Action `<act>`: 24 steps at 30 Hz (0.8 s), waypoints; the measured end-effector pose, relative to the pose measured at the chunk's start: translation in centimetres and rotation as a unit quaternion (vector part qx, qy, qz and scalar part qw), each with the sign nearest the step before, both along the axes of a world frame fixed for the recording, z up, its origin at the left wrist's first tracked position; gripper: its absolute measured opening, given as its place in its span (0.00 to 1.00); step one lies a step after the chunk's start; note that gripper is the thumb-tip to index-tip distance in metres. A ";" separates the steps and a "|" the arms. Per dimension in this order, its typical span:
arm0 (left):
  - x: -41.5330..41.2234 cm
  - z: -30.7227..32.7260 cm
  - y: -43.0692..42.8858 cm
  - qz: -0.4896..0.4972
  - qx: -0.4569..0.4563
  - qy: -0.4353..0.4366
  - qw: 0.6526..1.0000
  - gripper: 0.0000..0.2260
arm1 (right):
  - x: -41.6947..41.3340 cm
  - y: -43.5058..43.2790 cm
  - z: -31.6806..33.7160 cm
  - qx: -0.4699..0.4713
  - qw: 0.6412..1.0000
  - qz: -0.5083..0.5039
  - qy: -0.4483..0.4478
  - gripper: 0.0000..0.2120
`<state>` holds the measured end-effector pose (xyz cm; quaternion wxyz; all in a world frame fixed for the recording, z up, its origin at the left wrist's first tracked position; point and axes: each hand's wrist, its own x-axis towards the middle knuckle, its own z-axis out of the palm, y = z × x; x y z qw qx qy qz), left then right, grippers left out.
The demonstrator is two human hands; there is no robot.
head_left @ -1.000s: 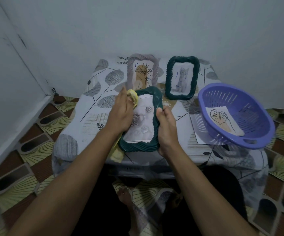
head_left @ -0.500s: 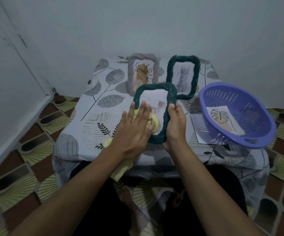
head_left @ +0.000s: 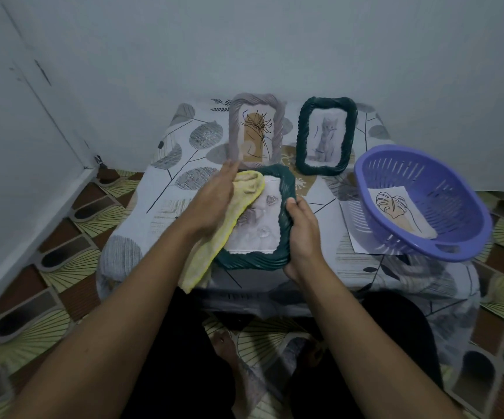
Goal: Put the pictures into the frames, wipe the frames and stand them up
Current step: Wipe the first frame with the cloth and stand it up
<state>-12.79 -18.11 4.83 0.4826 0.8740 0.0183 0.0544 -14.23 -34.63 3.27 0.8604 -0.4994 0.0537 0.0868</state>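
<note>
Pressed yellow cloth (head_left: 240, 204) flat-fingered with left hand (head_left: 211, 204) onto dark green rope-rim frame (head_left: 250, 260) gripped in right hand (head_left: 303, 234); already stood grey frame (head_left: 256, 130) and green cat frame (head_left: 326, 136); left leaf drawing (head_left: 396, 211) unframed.

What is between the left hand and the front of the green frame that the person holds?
In the head view, a yellow cloth lies between them: the left hand presses it against the upper left part of the held green frame.
</note>
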 end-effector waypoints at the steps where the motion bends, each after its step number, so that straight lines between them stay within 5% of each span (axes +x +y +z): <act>1: -0.3 0.0 0.1 0.012 -0.043 -0.013 0.999 0.25 | 0.2 -0.3 -0.1 0.009 1.000 -0.003 0.009 0.07; 4: -1.1 -0.6 -0.1 0.038 -0.111 -0.072 0.990 0.24 | 0.8 -0.6 0.1 0.021 1.000 -0.010 0.017 0.07; 8: -1.5 -1.4 -0.1 0.047 -0.064 -0.151 0.985 0.05 | 1.3 -0.7 0.2 0.036 0.999 -0.007 0.020 0.09; 12: -2.3 -2.1 -0.2 -0.038 0.021 -0.150 0.988 0.18 | 1.6 -1.1 0.5 0.051 0.998 -0.032 0.015 0.09; 18: -3.9 -4.5 -4.8 -0.062 0.282 -0.139 0.947 0.37 | 2.1 -0.5 0.6 0.059 0.992 -0.114 0.004 0.08; 24: -3.8 -3.3 -6.7 -0.107 0.327 -0.131 0.930 0.28 | 2.1 -0.3 0.7 0.031 0.996 -0.080 -0.011 0.09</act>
